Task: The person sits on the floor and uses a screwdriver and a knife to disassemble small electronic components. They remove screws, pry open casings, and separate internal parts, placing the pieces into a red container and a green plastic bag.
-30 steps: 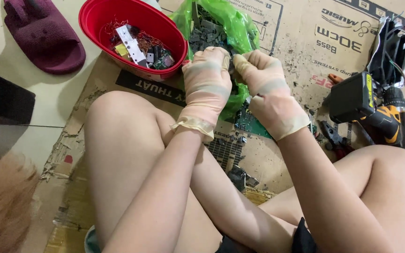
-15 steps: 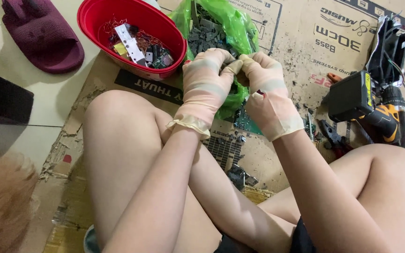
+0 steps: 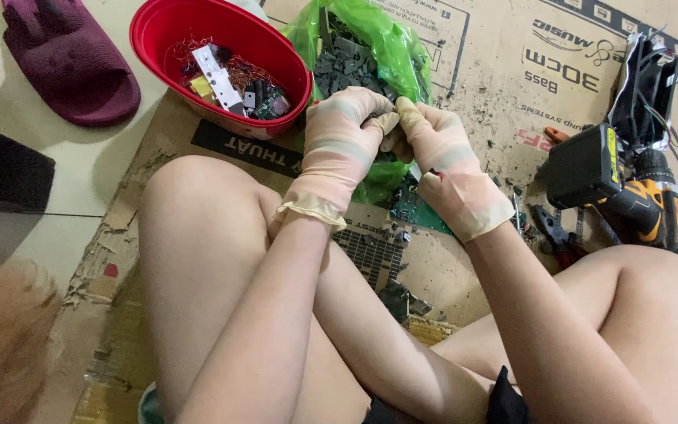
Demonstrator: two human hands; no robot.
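Both gloved hands, left hand point(image 3: 344, 141) and right hand point(image 3: 442, 161), pinch a hidden piece over the green bag point(image 3: 378, 55) (grips touching).

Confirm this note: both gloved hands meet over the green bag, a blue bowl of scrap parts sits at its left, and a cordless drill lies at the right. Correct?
One detail is off: the bowl is red, not blue, as the head view shows. The rest stands: the left hand and right hand, both gloved, meet over the green bag, and the drill lies at the right.

Maroon slipper point(image 3: 72, 67), red bowl point(image 3: 158, 31) of scrap, cordless drill point(image 3: 629, 196), flattened cardboard point(image 3: 496, 94)
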